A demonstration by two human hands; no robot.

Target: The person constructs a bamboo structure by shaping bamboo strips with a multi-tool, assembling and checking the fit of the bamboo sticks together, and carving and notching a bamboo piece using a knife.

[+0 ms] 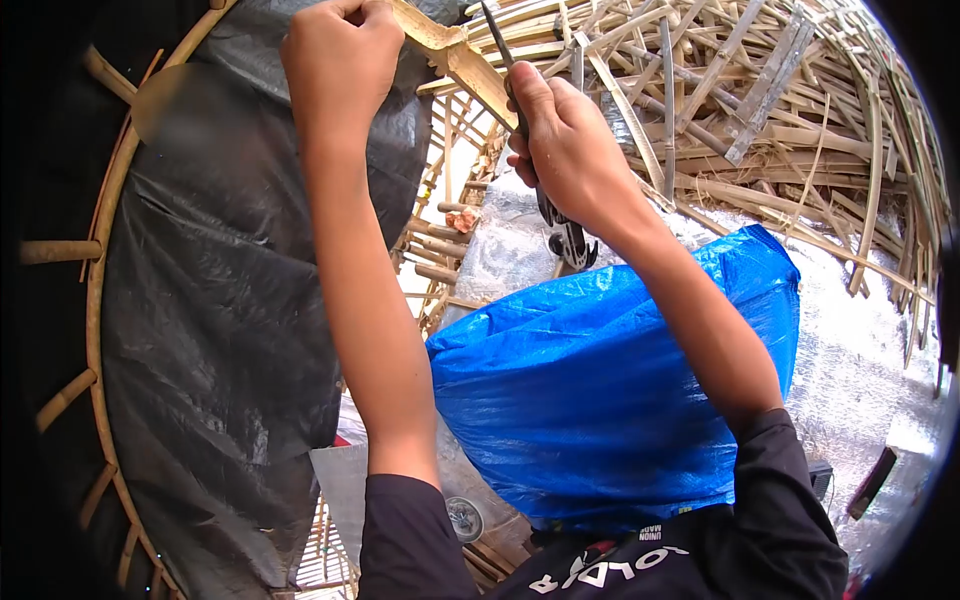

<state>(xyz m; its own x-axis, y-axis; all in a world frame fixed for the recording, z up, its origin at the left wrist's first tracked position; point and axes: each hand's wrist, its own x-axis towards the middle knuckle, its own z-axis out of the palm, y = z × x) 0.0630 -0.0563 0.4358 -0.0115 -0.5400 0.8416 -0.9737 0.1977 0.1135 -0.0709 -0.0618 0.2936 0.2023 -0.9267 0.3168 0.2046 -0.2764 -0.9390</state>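
Raised at the top, my left hand (345,70) is closed round one end of a split bamboo piece (478,78). The piece has a pale inner face and a node, and slants down toward my right hand (572,140). That hand is wrapped round the handle of a knife (494,32). Its dark, narrow blade points up beside the bamboo, and an ornate black handle end (572,240) shows below my fist. The bamboo's lower end lies close to the knife; whether they touch I cannot tell.
A large heap of split bamboo strips (800,150) fills the upper right. Blue tarp (600,390) covers my lap. Black plastic sheeting (220,300) hangs at left beside a curved bamboo frame (95,330). Silvery sheeting (850,380) lies at right, with a dark object (872,482) on it.
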